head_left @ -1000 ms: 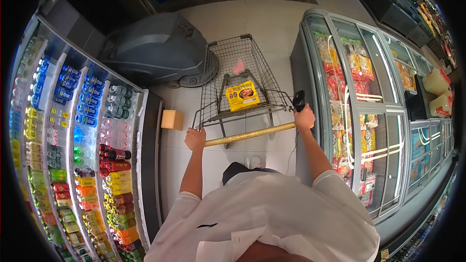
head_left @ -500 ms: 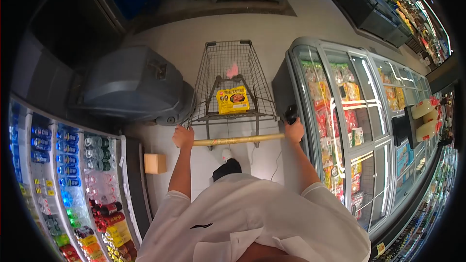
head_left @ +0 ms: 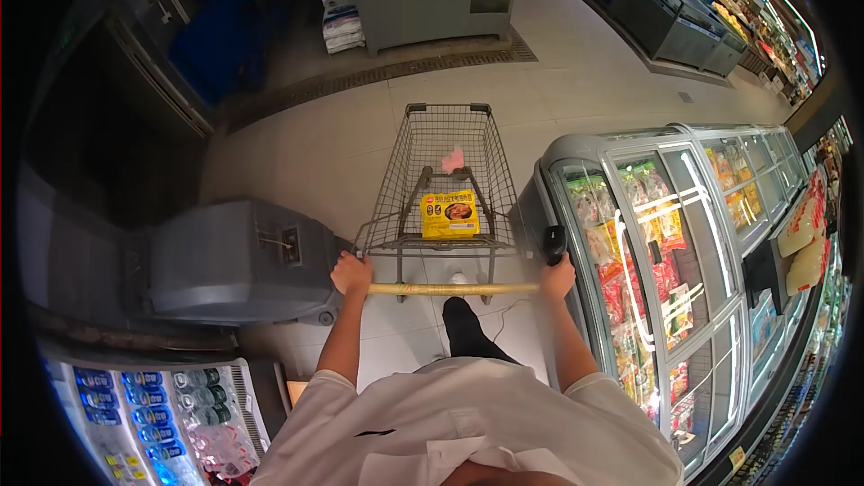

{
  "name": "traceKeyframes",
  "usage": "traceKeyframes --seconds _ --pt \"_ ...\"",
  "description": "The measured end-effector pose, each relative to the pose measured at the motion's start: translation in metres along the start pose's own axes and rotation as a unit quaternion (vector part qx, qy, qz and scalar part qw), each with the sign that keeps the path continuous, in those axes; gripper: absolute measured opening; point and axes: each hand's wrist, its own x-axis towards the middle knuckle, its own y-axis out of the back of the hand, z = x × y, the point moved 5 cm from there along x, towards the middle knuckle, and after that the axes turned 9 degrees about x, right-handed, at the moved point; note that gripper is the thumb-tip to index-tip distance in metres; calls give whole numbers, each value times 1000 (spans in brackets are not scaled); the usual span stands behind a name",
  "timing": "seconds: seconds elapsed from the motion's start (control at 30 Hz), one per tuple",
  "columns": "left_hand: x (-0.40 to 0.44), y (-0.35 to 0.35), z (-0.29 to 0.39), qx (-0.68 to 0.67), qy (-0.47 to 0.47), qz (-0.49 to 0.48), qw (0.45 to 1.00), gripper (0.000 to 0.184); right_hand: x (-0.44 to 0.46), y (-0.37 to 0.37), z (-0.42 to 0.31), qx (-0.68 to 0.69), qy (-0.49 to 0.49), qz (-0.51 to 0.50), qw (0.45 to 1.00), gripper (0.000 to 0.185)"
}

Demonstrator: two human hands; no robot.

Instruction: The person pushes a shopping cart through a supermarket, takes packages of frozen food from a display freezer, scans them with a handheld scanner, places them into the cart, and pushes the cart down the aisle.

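My left hand (head_left: 351, 274) is closed around the left end of the shopping cart's handle, and my right hand (head_left: 558, 277) grips its right end. The handle bar (head_left: 450, 289) is a yellowish tube running between them. Just above my right hand is a dark rounded object (head_left: 553, 241); I cannot tell whether it belongs to the cart. Ahead stands the wire shopping cart (head_left: 396, 153). A yellow food package (head_left: 451, 215) with a dish pictured on it lies in the cart's near part. Farther in is a small pink item (head_left: 453, 160), too small to name.
A big grey machine (head_left: 234, 252) stands close to the cart's left side. Glass-doored freezers (head_left: 648, 243) with packaged food line the right. Shelves of bottled drinks (head_left: 148, 414) are at lower left. A grey cabinet (head_left: 423, 0) and stacked white bags (head_left: 342, 22) are ahead.
The cart and I have moved forward along the aisle, past the drink shelves, with the cabinet ahead now nearer. Both hands keep their grip on the handle.
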Motion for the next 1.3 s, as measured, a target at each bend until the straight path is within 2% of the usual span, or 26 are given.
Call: traceKeyframes --seconds 0.1,0.17,0.23,0.33,0.53,0.67,0.77,0.97,1.17,1.2,1.3 --pt "61 19 43 3 -7 -8 1000 51 63 -37 -32 9 6 -10 1000 41" --pt "89 1 68 32 -17 -6 999 51 99 -58 -36 58 -7 -7 998 46" --pt "149 19 106 31 -26 23 999 52 142 -80 -53 89 -17 23 996 43" --pt "184 12 142 11 8 -3 1000 54 194 -114 -65 38 -13 -16 999 37" --pt "269 29 222 -1 3 -5 1000 55 276 -162 -89 63 16 21 998 40" --pt "327 30 272 -14 -9 -7 1000 54 315 -184 -96 63 -19 16 998 39" --pt "375 22 312 -12 -34 9 999 53 347 -197 -106 77 -8 45 996 39" --pt "449 35 413 2 -107 48 993 53 413 -221 -101 83 -76 67 991 38" --pt "544 58 571 8 -197 45 979 53 491 -242 -102 78 -124 114 983 35" --pt "527 60 566 17 -170 49 984 53 494 -243 -86 98 -110 110 983 32" --pt "549 66 637 31 -228 83 970 53 519 -241 -68 64 -147 135 978 29"
